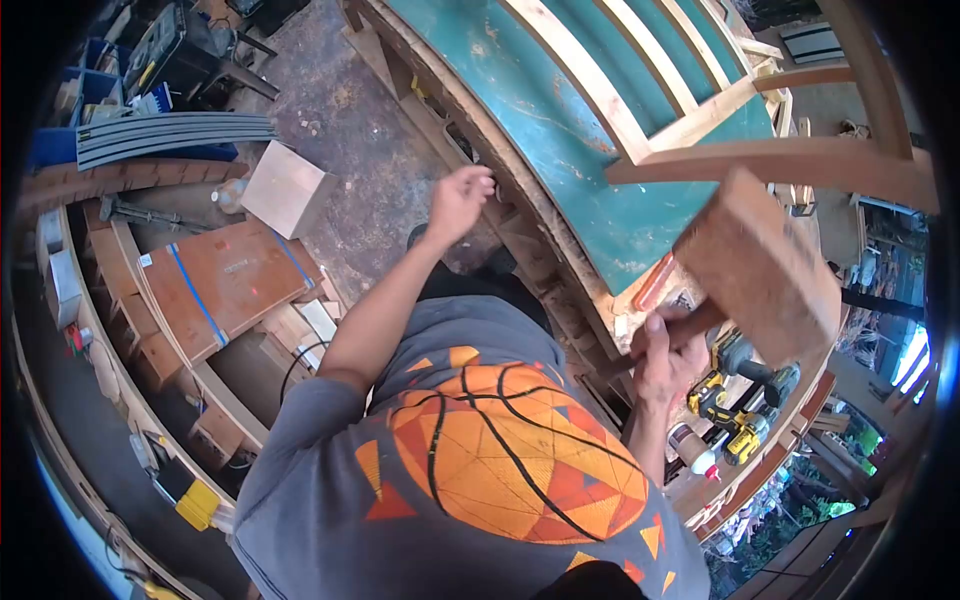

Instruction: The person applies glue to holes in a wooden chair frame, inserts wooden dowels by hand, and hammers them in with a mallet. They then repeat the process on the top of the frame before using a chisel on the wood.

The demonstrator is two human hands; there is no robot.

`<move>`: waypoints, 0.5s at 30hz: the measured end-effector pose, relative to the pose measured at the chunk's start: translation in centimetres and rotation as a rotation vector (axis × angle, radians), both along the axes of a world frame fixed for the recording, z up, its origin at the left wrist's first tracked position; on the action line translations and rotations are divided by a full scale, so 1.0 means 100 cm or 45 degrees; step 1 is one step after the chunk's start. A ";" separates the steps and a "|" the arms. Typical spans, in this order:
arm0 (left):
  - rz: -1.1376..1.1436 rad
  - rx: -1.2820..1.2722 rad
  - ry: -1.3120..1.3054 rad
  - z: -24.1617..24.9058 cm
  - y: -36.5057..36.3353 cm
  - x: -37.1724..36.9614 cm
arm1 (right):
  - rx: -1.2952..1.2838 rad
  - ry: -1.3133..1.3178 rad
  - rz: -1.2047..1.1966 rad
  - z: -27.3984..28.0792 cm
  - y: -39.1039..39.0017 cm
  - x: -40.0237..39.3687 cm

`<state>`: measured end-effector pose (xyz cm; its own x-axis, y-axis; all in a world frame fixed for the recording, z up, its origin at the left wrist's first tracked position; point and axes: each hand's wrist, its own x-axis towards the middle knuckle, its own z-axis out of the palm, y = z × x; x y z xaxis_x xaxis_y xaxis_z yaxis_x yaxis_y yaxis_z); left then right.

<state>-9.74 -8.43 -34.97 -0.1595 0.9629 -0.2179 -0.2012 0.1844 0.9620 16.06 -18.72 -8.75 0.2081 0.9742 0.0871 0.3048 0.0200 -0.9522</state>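
In my right hand (668,368) is a wooden mallet (765,265), its big block head raised at the right and slightly blurred. My fingers wrap round its handle, close to the workbench corner. My left hand (460,205) hangs in the air beside the bench's long edge, fingers loosely bent, with nothing visible in it. A slatted wooden frame (705,115) lies on the green bench top (540,110), its pale slats running toward the far side. An orange-red tool handle (655,283) rests near the bench corner, just beyond my right hand.
Yellow-and-black power drills (730,405) and a glue bottle (693,450) sit right of my right arm. At the left are a wooden block (288,190), a brown panel with blue straps (225,285) and shelves of offcuts. A black tool case (170,55) stands at the back left.
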 end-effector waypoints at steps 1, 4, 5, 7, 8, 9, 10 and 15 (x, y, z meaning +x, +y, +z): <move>0.065 -0.070 -0.017 -0.018 0.008 -0.019 | 0.041 -0.089 0.068 -0.004 -0.009 0.002; 0.112 -0.489 0.272 -0.040 0.005 -0.087 | -0.119 -0.185 0.025 -0.032 -0.035 -0.028; 0.127 -0.528 0.272 -0.046 -0.005 -0.104 | -0.247 -0.156 -0.018 -0.032 -0.034 -0.051; 0.004 -0.401 0.747 -0.058 -0.030 -0.135 | -0.616 -0.258 0.182 -0.066 -0.037 -0.053; 0.033 -0.419 0.742 -0.082 -0.050 -0.144 | -0.649 -0.250 0.234 -0.088 -0.037 -0.058; 0.055 -0.444 0.745 -0.084 -0.066 -0.147 | -0.667 -0.261 0.299 -0.117 -0.040 -0.056; 0.118 -0.524 0.543 -0.079 -0.089 -0.144 | -0.709 -0.335 0.390 -0.135 -0.041 -0.058; 0.097 -0.717 -0.453 -0.038 -0.206 -0.097 | -0.842 -0.549 0.929 -0.204 -0.049 -0.077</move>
<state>-19.40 -29.07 -38.79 -0.0485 0.6756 -0.7357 -0.5207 0.6115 0.5958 8.34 -23.63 -29.18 -0.3651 0.7315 -0.5758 0.7404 -0.1468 -0.6560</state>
